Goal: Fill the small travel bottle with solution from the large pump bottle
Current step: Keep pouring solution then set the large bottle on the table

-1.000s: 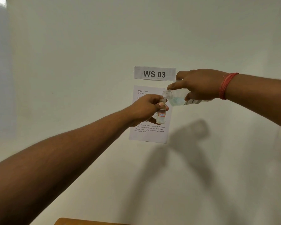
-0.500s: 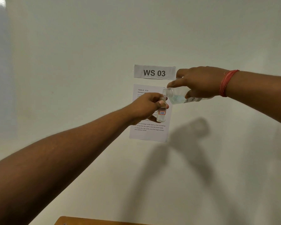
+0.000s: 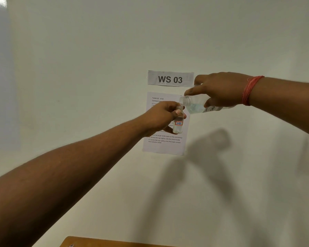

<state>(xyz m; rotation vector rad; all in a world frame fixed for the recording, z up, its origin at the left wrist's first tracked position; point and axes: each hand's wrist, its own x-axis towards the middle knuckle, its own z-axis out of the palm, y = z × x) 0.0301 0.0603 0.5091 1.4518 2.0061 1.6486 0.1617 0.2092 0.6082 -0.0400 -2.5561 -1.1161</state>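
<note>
The small travel bottle (image 3: 178, 123) stood upright in mid-air before the wall's instruction sheet (image 3: 165, 145), pinched near its neck by the left hand (image 3: 161, 117), arm stretched forward. Just above its mouth, the large bottle (image 3: 196, 105) lay tipped nearly level, neck leftward, gripped by the right hand (image 3: 219, 90), red thread (image 3: 251, 90) at its wrist.

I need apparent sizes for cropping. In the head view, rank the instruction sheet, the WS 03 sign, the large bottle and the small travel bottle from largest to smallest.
1. Instruction sheet, clearly largest.
2. WS 03 sign.
3. Large bottle; the right hand hides part of it, so second and third are unsure.
4. Small travel bottle, smallest, in the left hand.
</note>
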